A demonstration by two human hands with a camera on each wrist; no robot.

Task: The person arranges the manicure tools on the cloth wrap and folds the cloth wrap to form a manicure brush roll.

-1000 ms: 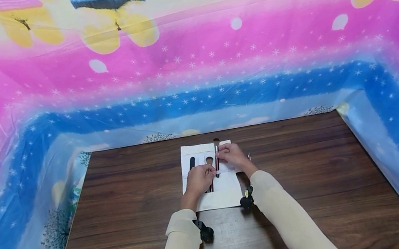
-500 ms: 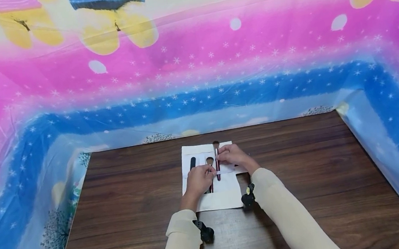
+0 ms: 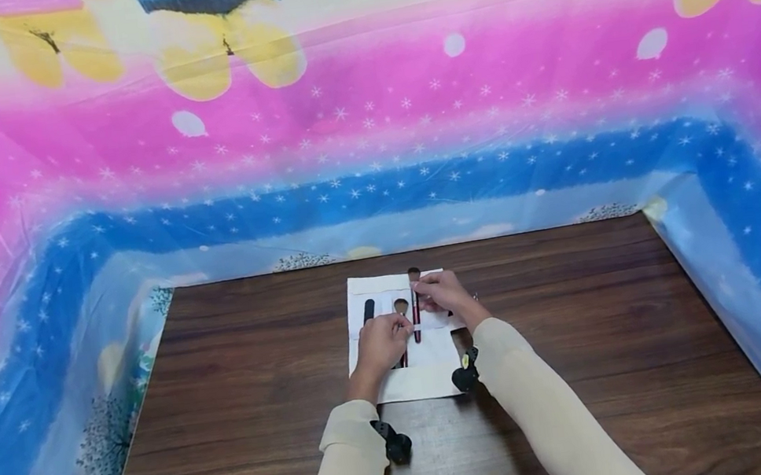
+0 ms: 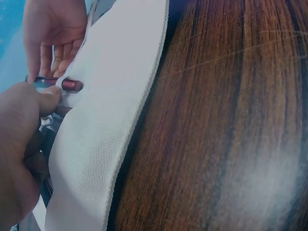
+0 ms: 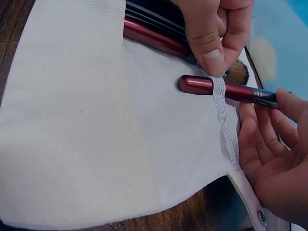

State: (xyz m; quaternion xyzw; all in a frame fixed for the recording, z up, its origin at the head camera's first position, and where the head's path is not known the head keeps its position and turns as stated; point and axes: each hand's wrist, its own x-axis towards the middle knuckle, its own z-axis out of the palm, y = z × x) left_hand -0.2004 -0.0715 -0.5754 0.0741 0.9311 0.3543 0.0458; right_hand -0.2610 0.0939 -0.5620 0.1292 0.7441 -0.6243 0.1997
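A white fabric brush case [image 3: 418, 382] lies unfolded on the table. My right hand [image 3: 447, 293] pinches a makeup brush [image 3: 416, 316] near its metal collar, bristles pointing away from me. The red handle's rounded end [image 5: 195, 84] sticks out through a white elastic band [image 5: 224, 122], as the right wrist view shows. My left hand [image 3: 382, 340] pinches that band beside the handle. Left of it, a second brush [image 3: 400, 306] with a red handle and a black flat tool [image 3: 368, 310] sit in the case, partly hidden by my left hand.
The case rests on a dark wood-grain table [image 3: 257, 395]. A side flap with a metal snap [image 5: 262, 218] extends under my right hand. A printed cloth backdrop [image 3: 375, 191] rises behind the table and along both sides.
The brush has slid slightly toward me through the elastic band. My right fingers have shifted a little farther up it, toward the bristles. My left hand stays at the band.
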